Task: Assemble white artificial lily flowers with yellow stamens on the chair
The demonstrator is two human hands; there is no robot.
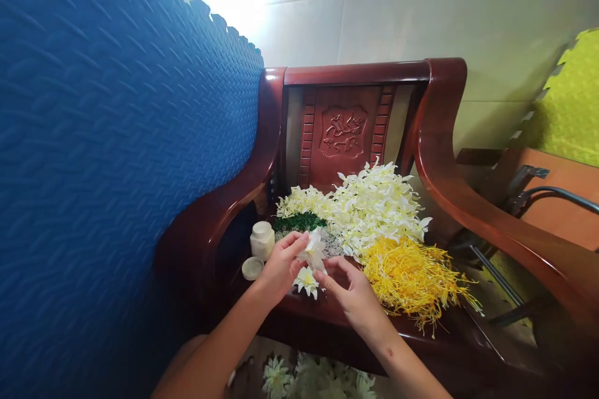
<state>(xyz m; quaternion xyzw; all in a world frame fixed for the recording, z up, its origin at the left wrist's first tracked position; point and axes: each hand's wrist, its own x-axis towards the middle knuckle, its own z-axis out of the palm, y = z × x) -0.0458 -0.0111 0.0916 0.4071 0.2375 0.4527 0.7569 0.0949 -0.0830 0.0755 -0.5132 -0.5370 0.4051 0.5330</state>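
One white flower [312, 250] hung above the seat front of the dark wooden chair [299, 319], between the hands on my head-camera feed. The left hand [281, 267] had thumb and fingertips pinched together on its upper left petals; the right hand [353, 292] had its thumb and fingers closed on the lower right edge. I judged it very light, with soft, thin petals that would crease under a hard squeeze and were more floppy than slippery, so the firmer centre or base looked the best hold.

Just beneath lay a loose flower [307, 282]. To the left stood a whitish jar [262, 240] with a shallow round lid [253, 268] beside it; to the right spread yellow strands [412, 280]. Farther back I saw a green bunch [299, 222] and a big heap of pale blossoms [377, 206].

Beyond them, the backrest panel [345, 132] carried a carved relief but no writing I could make out. I could read no brand or label on the jar either.
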